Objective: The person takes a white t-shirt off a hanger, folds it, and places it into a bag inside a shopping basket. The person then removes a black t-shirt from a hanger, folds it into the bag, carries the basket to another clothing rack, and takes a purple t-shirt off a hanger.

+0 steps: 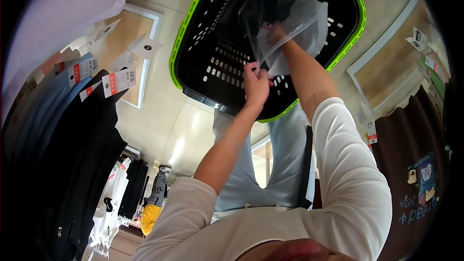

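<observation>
Inside a black basket with a green rim (176,38), a clear plastic bag (309,19) lies with its mouth towards me. My left hand (257,84) is closed in a pinch on the near edge of the bag. My right hand (277,35) reaches into the bag, seen partly through the plastic, beside a black item (270,5) that looks like folded fabric. The fingers of my right hand are too hidden to tell whether they grip it.
Black clothes with price tags (118,83) hang on the left. On the right hangs a brown garment (411,150) with a printed picture. Framed wooden panels (386,58) flank the basket above a tiled floor (193,121).
</observation>
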The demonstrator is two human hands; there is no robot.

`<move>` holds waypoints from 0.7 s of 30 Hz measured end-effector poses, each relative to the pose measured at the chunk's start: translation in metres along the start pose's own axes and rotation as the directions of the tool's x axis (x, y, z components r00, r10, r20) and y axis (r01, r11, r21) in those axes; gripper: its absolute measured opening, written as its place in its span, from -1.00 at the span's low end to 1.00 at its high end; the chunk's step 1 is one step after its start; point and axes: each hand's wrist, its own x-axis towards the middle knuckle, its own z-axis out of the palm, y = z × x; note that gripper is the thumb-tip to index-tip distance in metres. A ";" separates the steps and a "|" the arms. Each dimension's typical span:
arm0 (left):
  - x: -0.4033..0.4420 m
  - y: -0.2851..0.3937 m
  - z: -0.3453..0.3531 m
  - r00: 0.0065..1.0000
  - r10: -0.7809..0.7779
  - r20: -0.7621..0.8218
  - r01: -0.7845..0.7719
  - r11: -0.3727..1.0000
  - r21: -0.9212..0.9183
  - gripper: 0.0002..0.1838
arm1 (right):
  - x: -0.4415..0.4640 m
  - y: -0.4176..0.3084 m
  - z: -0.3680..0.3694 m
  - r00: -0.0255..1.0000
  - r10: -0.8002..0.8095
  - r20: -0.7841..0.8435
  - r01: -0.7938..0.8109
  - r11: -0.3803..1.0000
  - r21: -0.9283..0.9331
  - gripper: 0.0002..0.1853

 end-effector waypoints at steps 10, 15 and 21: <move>-0.031 0.013 0.006 0.998 -0.037 0.040 0.043 0.989 -0.141 -0.53 | 0.012 -0.010 0.020 0.998 0.048 -0.051 -0.046 0.998 0.038 -0.30; -0.046 0.010 -0.029 0.987 0.069 0.142 -0.079 0.995 0.063 -0.33 | -0.023 -0.045 -0.006 0.997 0.067 -0.035 -0.062 0.991 0.123 -0.27; -0.119 0.025 -0.102 0.623 0.719 -0.309 -0.385 0.625 0.679 -0.11 | -0.180 -0.100 -0.135 0.880 -0.077 -0.469 0.293 0.865 0.407 -0.50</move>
